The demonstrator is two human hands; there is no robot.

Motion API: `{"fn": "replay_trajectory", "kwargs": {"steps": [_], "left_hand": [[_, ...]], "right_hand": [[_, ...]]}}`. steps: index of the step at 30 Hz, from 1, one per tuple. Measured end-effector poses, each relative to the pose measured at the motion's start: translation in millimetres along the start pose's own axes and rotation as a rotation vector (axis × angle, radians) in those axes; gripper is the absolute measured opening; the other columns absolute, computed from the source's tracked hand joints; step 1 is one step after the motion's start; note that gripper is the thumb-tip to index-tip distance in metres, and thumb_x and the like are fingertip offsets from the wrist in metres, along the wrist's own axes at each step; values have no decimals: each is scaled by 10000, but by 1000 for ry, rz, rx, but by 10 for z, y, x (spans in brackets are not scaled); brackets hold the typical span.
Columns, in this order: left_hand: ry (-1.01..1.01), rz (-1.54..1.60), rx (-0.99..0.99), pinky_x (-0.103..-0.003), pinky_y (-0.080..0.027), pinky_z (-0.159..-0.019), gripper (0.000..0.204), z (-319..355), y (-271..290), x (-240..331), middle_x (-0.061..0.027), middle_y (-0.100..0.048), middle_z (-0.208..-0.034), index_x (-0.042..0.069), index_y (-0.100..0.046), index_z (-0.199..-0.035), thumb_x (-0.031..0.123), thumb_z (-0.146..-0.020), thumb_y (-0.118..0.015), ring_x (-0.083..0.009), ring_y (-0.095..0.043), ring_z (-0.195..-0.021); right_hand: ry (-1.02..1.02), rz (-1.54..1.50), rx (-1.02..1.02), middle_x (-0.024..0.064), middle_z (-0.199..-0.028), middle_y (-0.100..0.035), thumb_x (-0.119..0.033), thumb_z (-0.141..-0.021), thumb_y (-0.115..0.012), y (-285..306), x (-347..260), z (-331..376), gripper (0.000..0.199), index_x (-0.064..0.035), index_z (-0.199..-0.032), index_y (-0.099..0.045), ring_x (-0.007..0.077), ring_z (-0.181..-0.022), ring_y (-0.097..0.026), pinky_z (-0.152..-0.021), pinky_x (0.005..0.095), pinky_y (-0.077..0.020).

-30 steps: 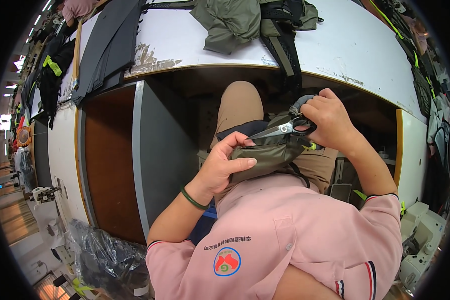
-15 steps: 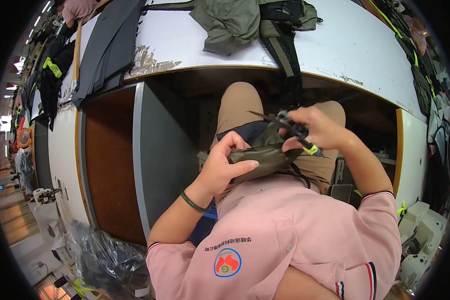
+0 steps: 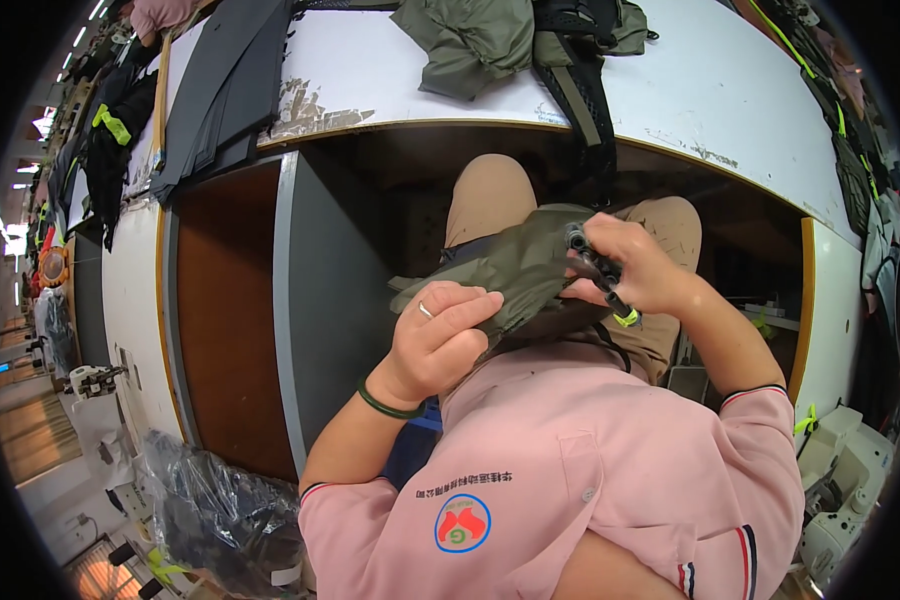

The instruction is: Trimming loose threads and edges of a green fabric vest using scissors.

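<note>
Olive cloth (image 3: 520,260) lies at the centre of the frame, over the lap. Left hand (image 3: 438,335), left of centre, has its fingers clamped on the cloth's near edge; 1 ring (image 3: 426,311) and 1 bangle (image 3: 390,406) worn. Right hand (image 3: 630,268), right of centre, has its fingers curled round the scissors (image 3: 592,262) at the cloth's right end; blade state cannot be told. Bench (image 3: 710,85) spans the top, bearing 1 olive garment (image 3: 475,45), upper centre, and grey sheets (image 3: 225,85), upper left.

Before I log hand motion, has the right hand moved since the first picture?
Yes; the right hand shifted left and back from the white table.
</note>
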State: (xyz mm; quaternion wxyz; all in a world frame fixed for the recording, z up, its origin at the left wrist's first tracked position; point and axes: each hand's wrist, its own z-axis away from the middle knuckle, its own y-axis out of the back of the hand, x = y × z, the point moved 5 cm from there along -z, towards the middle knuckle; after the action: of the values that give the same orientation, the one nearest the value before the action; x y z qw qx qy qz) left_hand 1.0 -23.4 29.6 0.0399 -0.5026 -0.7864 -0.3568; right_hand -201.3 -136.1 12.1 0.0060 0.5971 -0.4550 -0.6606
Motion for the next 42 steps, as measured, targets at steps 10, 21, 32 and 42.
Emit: {"fn": "replay_trajectory", "kwargs": {"steps": [10, 21, 32, 42], "left_hand": [[60, 46, 9, -345, -534, -621, 185, 24, -15, -39, -160, -663, -944, 19, -463, -635, -47, -579, -626, -287, -621, -754], [99, 59, 12, -339, -521, -616, 188, 35, -21, -43, -146, -660, -939, 26, -470, -638, -64, -563, -616, -279, -617, -744], [146, 35, -121, -315, -477, -624, 366, 73, -63, 6, -60, -608, -878, 67, -758, -946, -59, -604, -727, -227, -584, -747], [87, 5, -101, -316, -479, -610, 317, 55, -51, 30, -81, -603, -907, 42, -745, -913, 6, -600, -716, -233, -583, -737]], "right_hand": [[272, 660, -3, 41, -703, -520, -211, -588, -838, 449, -320, -50, 363, -80, -757, -545, 240, -723, -562, -807, 389, -450], [279, 661, 11, 39, -684, -523, -203, -621, -824, 440, -160, -41, 340, -80, -737, -530, 239, -693, -558, -784, 361, -444], [47, 534, -212, 62, -659, -551, -347, -637, -841, 590, 127, 232, 406, -79, -729, -551, 269, -676, -561, -737, 358, -413], [28, 539, -224, 79, -670, -543, -343, -603, -848, 552, 178, 292, 448, -66, -692, -507, 302, -677, -531, -754, 377, -424]]}}
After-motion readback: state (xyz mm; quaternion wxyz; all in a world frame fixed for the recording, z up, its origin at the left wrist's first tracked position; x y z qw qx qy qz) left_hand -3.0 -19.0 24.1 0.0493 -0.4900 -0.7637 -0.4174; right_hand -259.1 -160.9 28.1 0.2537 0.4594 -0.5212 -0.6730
